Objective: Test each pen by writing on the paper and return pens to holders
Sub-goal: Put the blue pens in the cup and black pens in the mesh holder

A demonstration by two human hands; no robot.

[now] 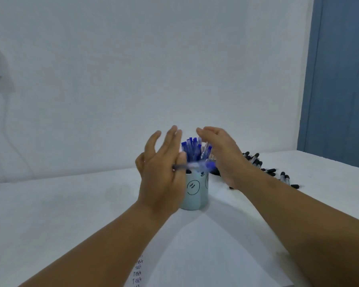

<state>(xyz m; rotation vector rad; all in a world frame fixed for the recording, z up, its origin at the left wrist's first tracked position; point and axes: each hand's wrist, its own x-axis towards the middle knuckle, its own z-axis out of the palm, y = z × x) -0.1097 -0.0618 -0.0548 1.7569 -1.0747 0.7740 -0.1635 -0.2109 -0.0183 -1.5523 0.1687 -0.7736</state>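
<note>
A: Progress?
B: "Test" lines are seen on the paper [137, 273]; blue pens are stood in the holder [194, 191] between both hands.
A: Fingers?
B: A blurred pen [192, 165] is held crosswise by the left hand [161, 172], its other fingers spread; the right hand [222, 154] is held flat, empty. Black pens [278, 172] beyond it are judged untested.

**Count of things in view**

Two hands: the left [162, 170] and the right [222, 156], at mid-frame. One pale holder [195, 193] with drawn faces stands between them, packed with blue-capped pens [192, 150], roughly ten or more, too crowded to number exactly. One blurred pen [195, 165] lies across the left hand. One heap of black-capped pens [269, 168] at mid-right, a dozen or so. One sheet of paper [205, 255] at bottom centre.
</note>
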